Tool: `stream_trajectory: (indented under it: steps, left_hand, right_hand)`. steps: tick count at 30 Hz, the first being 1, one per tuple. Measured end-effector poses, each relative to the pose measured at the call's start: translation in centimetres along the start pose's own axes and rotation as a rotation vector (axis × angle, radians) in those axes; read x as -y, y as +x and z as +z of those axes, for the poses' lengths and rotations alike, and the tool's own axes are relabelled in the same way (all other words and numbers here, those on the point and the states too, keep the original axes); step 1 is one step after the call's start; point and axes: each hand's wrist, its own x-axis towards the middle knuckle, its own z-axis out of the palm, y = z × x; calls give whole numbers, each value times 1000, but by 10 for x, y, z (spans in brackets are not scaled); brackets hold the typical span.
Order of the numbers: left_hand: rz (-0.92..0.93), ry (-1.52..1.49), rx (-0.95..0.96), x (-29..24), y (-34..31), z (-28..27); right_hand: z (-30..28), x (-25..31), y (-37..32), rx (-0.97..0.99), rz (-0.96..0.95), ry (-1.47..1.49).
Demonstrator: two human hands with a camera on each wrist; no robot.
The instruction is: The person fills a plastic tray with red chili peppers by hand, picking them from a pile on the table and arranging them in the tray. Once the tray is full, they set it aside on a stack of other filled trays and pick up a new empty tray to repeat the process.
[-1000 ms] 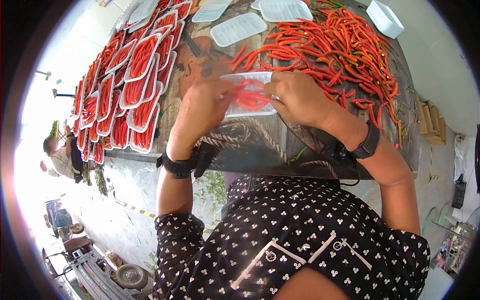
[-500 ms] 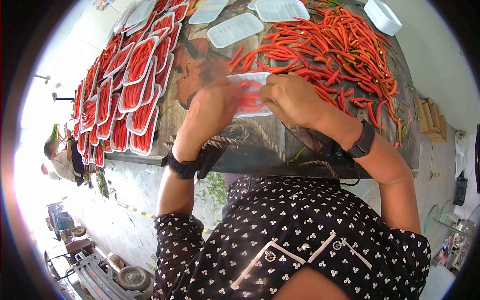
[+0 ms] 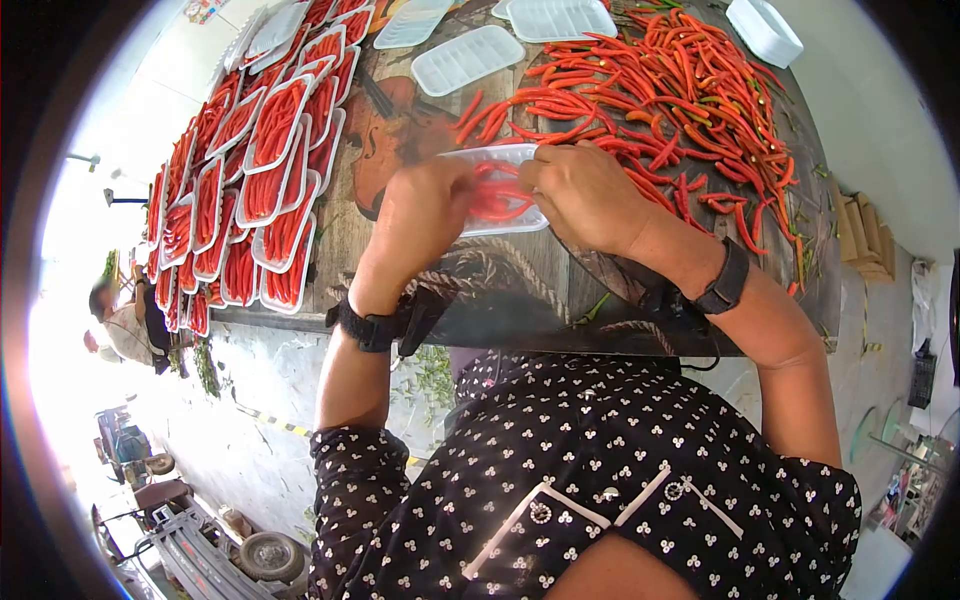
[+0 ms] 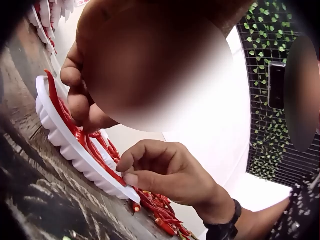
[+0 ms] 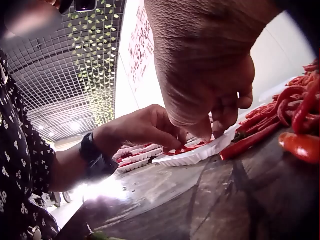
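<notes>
A white ribbed foam tray (image 3: 500, 226) lies on the table in front of me, with several red chilli peppers (image 3: 503, 203) lengthwise in it, blurred in the head view. My left hand (image 3: 420, 215) is over the tray's left end, its curled fingers holding the chillies there. At the opposite end, my right hand (image 3: 592, 197) pinches the chilli ends between thumb and bent fingers, right at the rim. The left wrist view shows the right thumb (image 4: 131, 179) against the tray's end. From the right wrist camera, the left fingertips (image 5: 172, 145) are down on a chilli.
Filled trays of chillies (image 3: 285, 120) are stacked at the left. A big heap of loose red chillies (image 3: 690, 110) spreads over the right side. Unfilled trays (image 3: 467, 60) lie at the back, and a stack of white trays (image 3: 764, 33) stands at the far right corner.
The left hand shifted right over the tray, then slightly back left. The right hand moved a little left and stays at the tray's right end. The chillies still sit in the tray.
</notes>
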Motion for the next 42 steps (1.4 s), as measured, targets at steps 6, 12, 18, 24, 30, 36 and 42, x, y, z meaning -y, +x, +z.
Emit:
stream_trajectory:
  steps: [6, 12, 18, 24, 30, 36, 42]
  left_hand:
    - [99, 75, 1, 7, 1, 1]
    - [-47, 16, 121, 1, -1, -6]
    - [-42, 34, 95, -1, 3, -3]
    - [9, 140, 113, 1, 4, 1]
    - [11, -57, 100, -14, 0, -7]
    - [24, -45, 192, -20, -2, -8]
    - [8, -11, 211, -20, -1, -5]
  right_hand:
    - [-1, 1, 0, 5, -8, 1]
    - [0, -1, 0, -14, -27, 11]
    - [2, -1, 2, -4, -17, -32]
    - [7, -6, 2, -60, -59, -51]
    - [0, -1, 3, -13, -43, -63]
    - [13, -5, 3, 41, -65, -176]
    - [15, -3, 2, -3, -66, -167]
